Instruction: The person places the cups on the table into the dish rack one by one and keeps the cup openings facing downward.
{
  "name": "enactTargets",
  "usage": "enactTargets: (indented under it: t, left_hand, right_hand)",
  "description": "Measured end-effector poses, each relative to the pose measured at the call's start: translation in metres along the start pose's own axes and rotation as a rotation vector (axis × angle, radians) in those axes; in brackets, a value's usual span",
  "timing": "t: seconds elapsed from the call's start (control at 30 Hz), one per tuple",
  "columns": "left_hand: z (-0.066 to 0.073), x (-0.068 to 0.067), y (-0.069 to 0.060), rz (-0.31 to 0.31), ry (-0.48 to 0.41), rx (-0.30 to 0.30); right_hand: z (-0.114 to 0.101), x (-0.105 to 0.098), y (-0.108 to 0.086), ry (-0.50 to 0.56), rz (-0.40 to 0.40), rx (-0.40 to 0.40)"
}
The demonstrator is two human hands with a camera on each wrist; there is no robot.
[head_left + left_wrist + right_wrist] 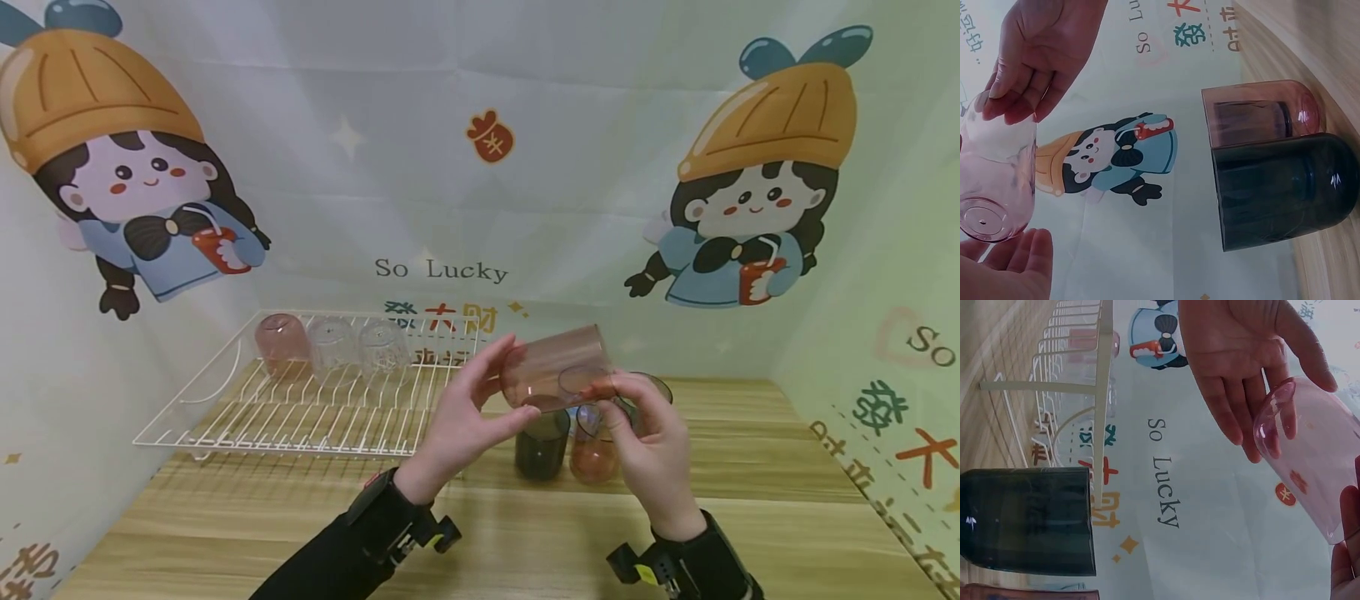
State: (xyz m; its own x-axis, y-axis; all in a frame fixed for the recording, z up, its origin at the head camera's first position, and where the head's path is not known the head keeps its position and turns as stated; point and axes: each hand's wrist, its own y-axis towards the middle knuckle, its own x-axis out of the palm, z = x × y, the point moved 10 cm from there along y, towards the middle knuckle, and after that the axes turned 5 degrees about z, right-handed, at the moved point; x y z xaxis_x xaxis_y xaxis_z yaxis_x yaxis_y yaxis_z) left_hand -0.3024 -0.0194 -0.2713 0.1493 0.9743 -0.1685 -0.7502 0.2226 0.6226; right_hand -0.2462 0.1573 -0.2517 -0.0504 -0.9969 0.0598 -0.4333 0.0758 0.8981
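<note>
Pink tints one cup (pixel 551 358) in two hands (pixel 461 412) (pixel 654 450); one rack (pixel 187 444) bears three cups (pixel 282 342) (pixel 332 346) (pixel 383 346).

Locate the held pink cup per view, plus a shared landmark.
Head: pink cup just right of centre.
Left wrist: left edge, midway up.
Right wrist: right edge, midway up.
Shared landmark: dark cup, lower in head, right side in left wrist, left side in right wrist.

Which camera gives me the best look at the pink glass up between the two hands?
The head view: the pink glass fits wholly inside that picture, tilted, though fingers overlap its ends. The left wrist view shows its round base, but the left edge crops it; the right wrist view crops it at the right edge.
</note>
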Motion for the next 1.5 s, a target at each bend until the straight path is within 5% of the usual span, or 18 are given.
enactTargets:
  t: [0.37,1.0,1.27,1.5]
  left_hand:
    - [0.011,-0.003,0.003,0.047,-0.068,0.094]
    - [0.007,-0.04,0.02,0.083,0.106,0.016]
    - [0.009,-0.047,0.023,0.087,0.133,0.057]
    - [0.011,-0.055,0.026,0.088,0.184,0.067]
  right_hand:
    - [0.006,0.002,-0.001,0.094,0.001,0.089]
    - [0.017,-0.006,-0.001,-0.2,-0.056,0.124]
    - [0.017,-0.016,-0.006,-0.301,-0.093,0.071]
    - [0.024,-0.024,-0.011,-0.376,-0.122,0.108]
